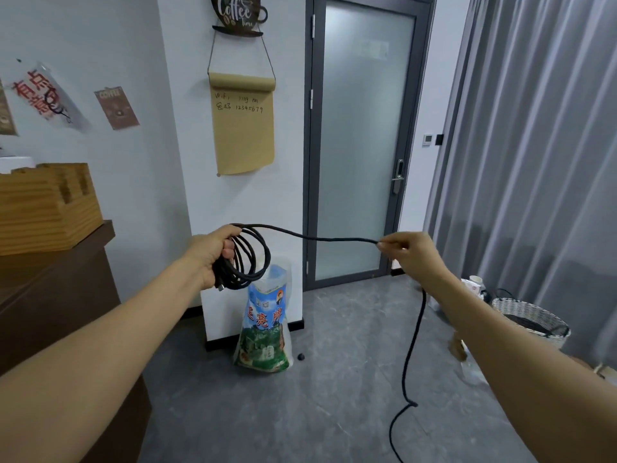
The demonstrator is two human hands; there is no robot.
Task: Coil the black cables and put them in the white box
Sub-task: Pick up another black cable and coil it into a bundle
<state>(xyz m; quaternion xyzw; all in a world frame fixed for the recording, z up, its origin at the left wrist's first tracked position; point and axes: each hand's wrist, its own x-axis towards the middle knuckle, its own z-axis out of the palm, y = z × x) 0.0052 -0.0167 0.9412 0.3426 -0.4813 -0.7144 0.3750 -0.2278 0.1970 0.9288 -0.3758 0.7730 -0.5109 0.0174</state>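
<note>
Nearest us, the slack tail of the black cable [408, 362] runs up off the floor [334, 396] on our right side, kinks once low down, then climbs to the right hand [409, 259]. That hand is closed in a fingertip pinch on the cable, palm down, at about the same height as the left. From the pinch the cable spans nearly level across to the left hand [213, 259], sagging a little mid-run; so the working axis is left-right between the hands, with the uncoiled remainder hanging down on the right. Left hand is wrapped around a bundle of several finished loops [248, 259] that dangle below the fist, one connector end poking out at the bottom. Judgement: the next loop forms by swinging the right hand toward the left, and the right is the feeding side since all remaining length trails from it. Roughly mid-coil, a good stretch left on the floor. White box: we can't see it here. Behind the loops a printed sack [265, 329] leans on the wall; a woven basket [531, 320] sits far right; a wooden worktop [50, 262] is at left.
</note>
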